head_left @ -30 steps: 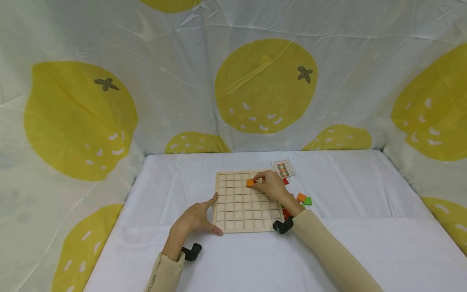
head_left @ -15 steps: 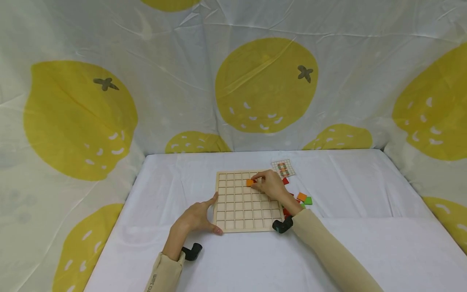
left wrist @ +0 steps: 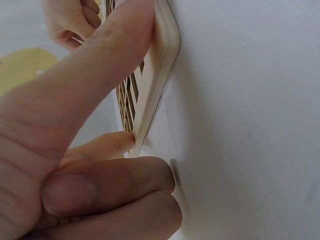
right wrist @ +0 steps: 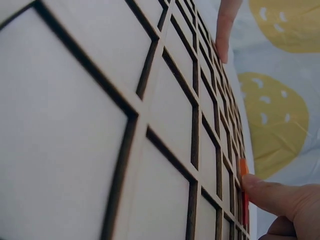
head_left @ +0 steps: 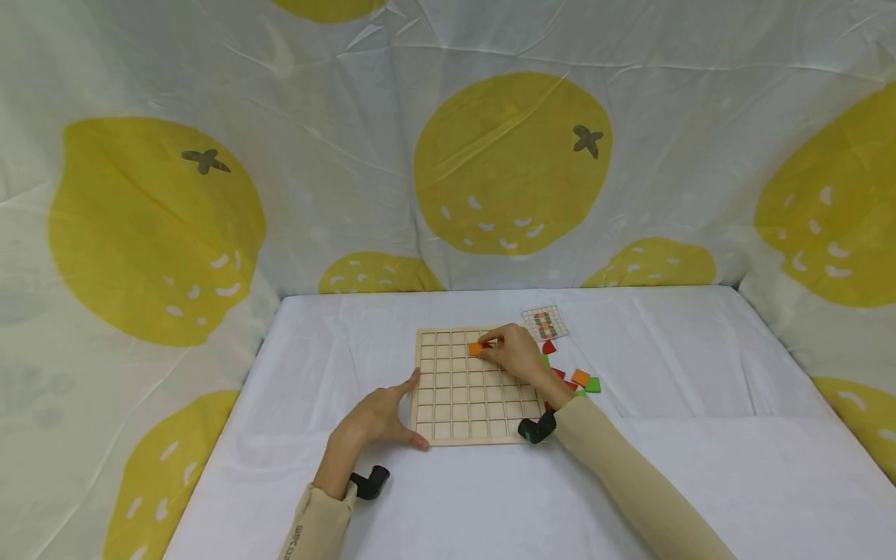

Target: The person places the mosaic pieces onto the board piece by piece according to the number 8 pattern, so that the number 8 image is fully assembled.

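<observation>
Under my hands lies a square wooden grid board [head_left: 458, 404] with raised dividers. My left hand [head_left: 374, 416] rests at its near left corner, thumb on the near edge and index finger on the left edge; the left wrist view shows its other fingers curled beside the board. Near the board's far side, my right hand [head_left: 518, 354] pinches an orange square tile [head_left: 475, 349] between thumb and index finger. A red piece [right wrist: 245, 207] shows right beside the orange tile under the thumb in the right wrist view; its shape is mostly hidden.
A gridded pattern card [head_left: 544, 322] lies beyond the board's far right corner. Right of the board are loose pieces, among them a red rounded piece [head_left: 549, 347], an orange tile [head_left: 580, 377] and a green tile [head_left: 593, 385]. My right forearm partly covers them.
My right hand has shifted slightly left over the board, and the orange tile with the red beside it has moved along. The left hand stays at the corner.
</observation>
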Available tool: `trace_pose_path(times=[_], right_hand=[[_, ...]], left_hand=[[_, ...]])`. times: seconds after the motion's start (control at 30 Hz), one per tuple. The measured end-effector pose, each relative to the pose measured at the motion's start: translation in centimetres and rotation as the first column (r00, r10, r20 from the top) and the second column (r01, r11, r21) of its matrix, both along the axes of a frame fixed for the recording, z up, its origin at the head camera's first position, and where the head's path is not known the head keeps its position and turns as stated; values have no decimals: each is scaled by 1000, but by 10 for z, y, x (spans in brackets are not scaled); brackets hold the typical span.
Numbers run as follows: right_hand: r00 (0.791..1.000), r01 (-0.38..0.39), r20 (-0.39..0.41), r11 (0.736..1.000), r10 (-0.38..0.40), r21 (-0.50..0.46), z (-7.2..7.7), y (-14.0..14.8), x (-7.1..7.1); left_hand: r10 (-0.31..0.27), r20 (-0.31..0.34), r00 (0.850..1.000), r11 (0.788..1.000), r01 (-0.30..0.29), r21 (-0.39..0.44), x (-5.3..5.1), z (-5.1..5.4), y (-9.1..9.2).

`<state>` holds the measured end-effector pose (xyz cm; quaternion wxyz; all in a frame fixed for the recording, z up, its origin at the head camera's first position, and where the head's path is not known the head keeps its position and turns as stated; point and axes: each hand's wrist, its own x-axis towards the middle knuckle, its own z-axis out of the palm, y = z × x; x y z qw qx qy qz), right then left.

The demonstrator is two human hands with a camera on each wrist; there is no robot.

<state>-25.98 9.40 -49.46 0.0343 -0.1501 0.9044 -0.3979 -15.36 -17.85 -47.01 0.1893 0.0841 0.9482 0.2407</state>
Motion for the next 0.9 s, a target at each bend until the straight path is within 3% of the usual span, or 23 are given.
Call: trace_pose_path(times=[0.6,0.9], right_hand=[[999,7,42,1000,-6,-6,-1,-2,0],[999,-16,-39,997,19,69,-3,-4,1]], left_hand=[[2,13,1000,1000,-2,-5,0,2,1],[14,24,1000,1000,-14,-3,0,2,1]])
